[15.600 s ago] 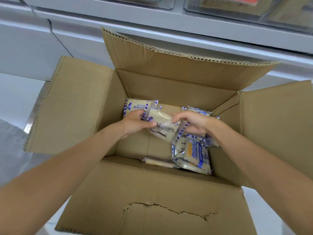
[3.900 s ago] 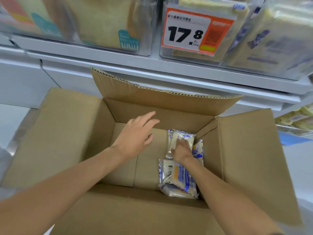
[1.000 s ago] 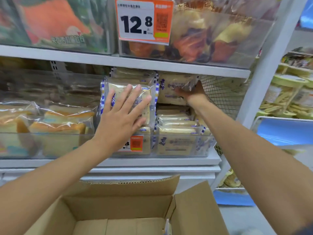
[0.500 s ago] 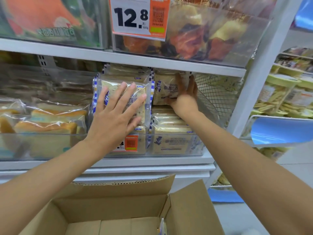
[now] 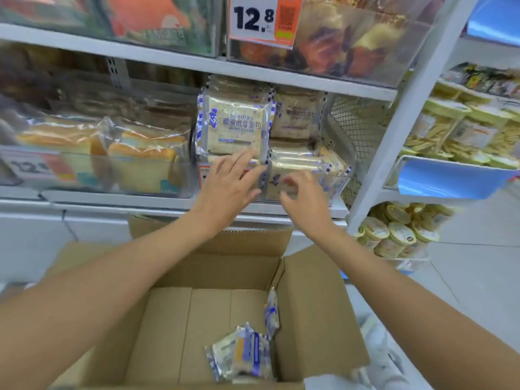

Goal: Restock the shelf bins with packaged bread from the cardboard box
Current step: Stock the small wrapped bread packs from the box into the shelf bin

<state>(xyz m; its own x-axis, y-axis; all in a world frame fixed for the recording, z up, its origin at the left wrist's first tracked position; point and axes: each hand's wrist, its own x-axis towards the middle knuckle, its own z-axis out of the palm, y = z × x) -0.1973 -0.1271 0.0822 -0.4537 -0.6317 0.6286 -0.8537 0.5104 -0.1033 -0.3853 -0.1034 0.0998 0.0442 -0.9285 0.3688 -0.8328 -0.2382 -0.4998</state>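
Note:
An open cardboard box point(image 5: 318, 311) stands below the shelf, with a few blue-and-white bread packets point(image 5: 242, 356) left in its near right corner. The clear shelf bin point(image 5: 334, 184) on the middle shelf is stacked with the same packets; one bread packet point(image 5: 233, 129) stands upright at the front left, another point(image 5: 298, 116) beside it. My left hand point(image 5: 228, 190) hovers in front of the bin, fingers spread, holding nothing. My right hand point(image 5: 305, 195) is just right of it, fingers loosely curled and blurred, holding nothing.
Sliced loaves point(image 5: 123, 153) fill the clear bin to the left. A 12.8 price tag point(image 5: 261, 19) hangs on the upper shelf. A wire mesh divider point(image 5: 357, 125) and white upright point(image 5: 405, 114) bound the bin on the right; snack tubs point(image 5: 399, 232) sit beyond.
Both hands have come off the upright packets and dropped back toward me, now below the bin's front. The view has tilted down, showing the box's inside.

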